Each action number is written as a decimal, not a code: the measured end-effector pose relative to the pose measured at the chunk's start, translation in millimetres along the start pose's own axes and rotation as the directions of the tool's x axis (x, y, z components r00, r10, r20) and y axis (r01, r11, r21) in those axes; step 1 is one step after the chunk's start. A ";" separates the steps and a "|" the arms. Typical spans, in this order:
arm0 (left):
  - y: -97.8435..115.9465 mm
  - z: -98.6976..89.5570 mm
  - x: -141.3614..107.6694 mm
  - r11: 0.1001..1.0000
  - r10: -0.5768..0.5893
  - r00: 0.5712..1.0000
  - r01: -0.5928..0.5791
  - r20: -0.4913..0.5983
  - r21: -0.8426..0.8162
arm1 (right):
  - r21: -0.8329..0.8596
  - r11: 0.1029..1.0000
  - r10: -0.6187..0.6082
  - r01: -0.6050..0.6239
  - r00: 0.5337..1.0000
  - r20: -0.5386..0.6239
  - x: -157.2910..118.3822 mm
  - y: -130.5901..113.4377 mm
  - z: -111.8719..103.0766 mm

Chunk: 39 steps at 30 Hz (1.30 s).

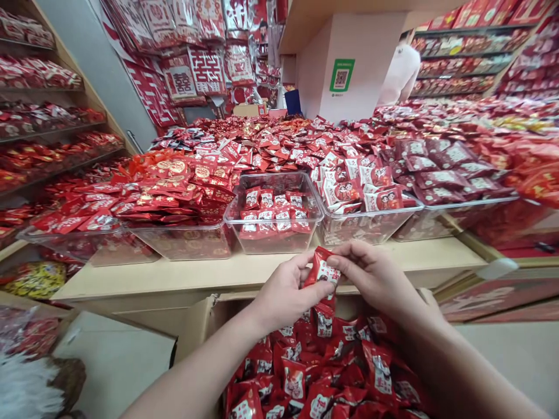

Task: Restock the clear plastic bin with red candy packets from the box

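Both my hands hold one small red candy packet (323, 269) with a white printed label. My left hand (292, 285) pinches its lower left side, the thumb lying across the front. At its upper right edge, the thumb and fingers of my right hand (371, 273) grip it. Below them is an open cardboard box (227, 298) full of similar red candy packets (297, 378). Straight ahead on the shelf, a clear plastic bin (275, 233) contains a few neat rows of red-and-white packets (275, 210).
Heaped clear bins flank the middle one: red packets (174, 180) on the left, red-and-white packets (353, 180) and maroon packets (449, 166) on the right. The wooden ledge (174, 276) runs in front. Loaded shelves (43, 87) stand left. A person (399, 73) in white is behind the pillar (349, 52).
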<state>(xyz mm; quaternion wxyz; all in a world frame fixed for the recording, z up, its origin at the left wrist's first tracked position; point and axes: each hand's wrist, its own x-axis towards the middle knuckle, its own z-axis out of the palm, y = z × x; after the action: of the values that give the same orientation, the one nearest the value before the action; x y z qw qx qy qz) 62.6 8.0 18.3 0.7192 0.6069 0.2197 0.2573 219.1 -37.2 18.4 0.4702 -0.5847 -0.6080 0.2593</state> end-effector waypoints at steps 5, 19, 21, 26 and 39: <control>-2.1 -6.5 -3.5 0.992 -0.071 0.993 0.059 -0.097 -0.115 | 0.204 0.976 0.102 -0.081 0.990 -0.097 3.3 5.4 17.2; -3.4 -1.1 -14.2 0.960 0.044 0.958 -0.118 -0.283 -0.253 | 0.459 0.847 0.248 -0.267 0.963 0.104 8.6 -21.8 28.4; -3.5 -3.0 -13.9 0.950 0.071 0.932 -0.172 -0.355 -0.262 | 0.388 0.901 0.191 -0.193 0.981 0.044 34.8 -30.5 23.7; -4.4 -7.2 -13.8 0.971 0.080 0.895 -0.170 -0.439 -0.169 | 0.262 0.957 0.138 -0.123 0.990 -0.038 144.0 -38.8 24.0; -26.7 -2.6 -14.2 0.982 0.134 0.929 -0.172 -0.344 -0.081 | -0.499 0.836 0.275 -0.227 0.961 0.024 233.2 -7.4 86.3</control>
<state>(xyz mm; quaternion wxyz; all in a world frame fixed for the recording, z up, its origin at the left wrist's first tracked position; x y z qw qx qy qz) 52.7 -2.6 -8.4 0.6809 0.5290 0.2769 0.4241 169.5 204.4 50.9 0.2384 -0.7468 -0.5934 0.1829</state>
